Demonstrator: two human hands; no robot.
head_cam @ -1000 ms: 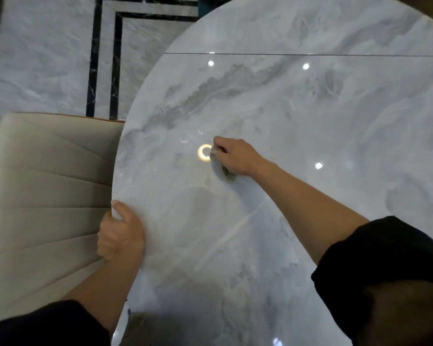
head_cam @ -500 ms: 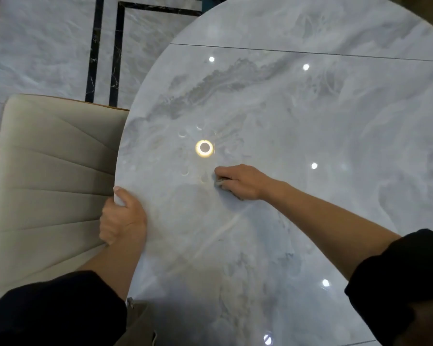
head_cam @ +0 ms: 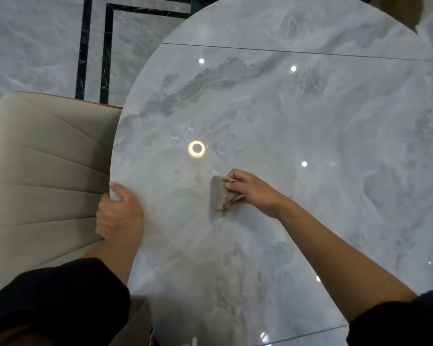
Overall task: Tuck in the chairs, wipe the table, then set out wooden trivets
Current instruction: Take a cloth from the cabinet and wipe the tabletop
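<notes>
So, chair (head_cam: 43,176): beige and soft, at the far left; its right side goes under the edge of the worktop (head_cam: 310,146).
left hand (head_cam: 119,213): its grip is closed on the worktop's left edge, thumb on top.
ring of light (head_cam: 196,148): a bright round shine on the worktop, up past both hands.
cloth (head_cam: 220,194): small, grey, bunched up, lying on the worktop between the two hands.
right hand (head_cam: 253,192): its grip pinches the cloth's right side.
worktop: grey, shiny marble with a round edge.

Home dining room: marble table (head_cam: 310,146), upholstered chair (head_cam: 48,171).
</notes>
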